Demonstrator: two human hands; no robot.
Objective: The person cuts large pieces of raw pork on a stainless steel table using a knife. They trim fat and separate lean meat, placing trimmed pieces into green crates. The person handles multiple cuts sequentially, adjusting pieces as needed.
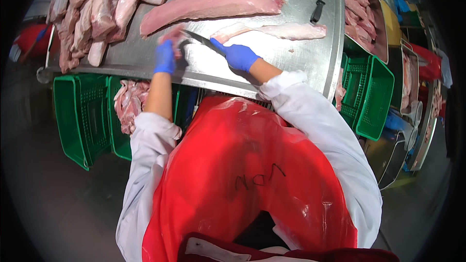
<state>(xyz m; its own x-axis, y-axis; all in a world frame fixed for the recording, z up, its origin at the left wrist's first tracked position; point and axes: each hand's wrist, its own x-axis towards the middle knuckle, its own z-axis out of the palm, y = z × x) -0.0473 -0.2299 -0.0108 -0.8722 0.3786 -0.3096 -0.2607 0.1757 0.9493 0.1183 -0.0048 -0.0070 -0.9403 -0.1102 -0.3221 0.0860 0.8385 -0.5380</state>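
Observation:
My right hand (241, 57), in a blue glove, is closed round the handle of a knife (200, 39), its blade pointing left. My left hand (165, 58), gloved in blue too, grips a small piece of raw meat (173, 34) at the blade's tip; motion blurs its fingers a little. Beyond both hands a long pink loin of meat (213, 8) lies across the steel table (291, 63). A pale, fatty strip of meat (291, 31) rests between the loin and my right hand.
Thick meat pieces (99, 12) are heaped at the table's left. A second knife (318, 10) with a black handle lies at the right. Green crates (80, 116) stand below the near edge, one holding meat scraps (130, 104). Another green crate (376, 99) and a meat-filled tray (360, 17) are right.

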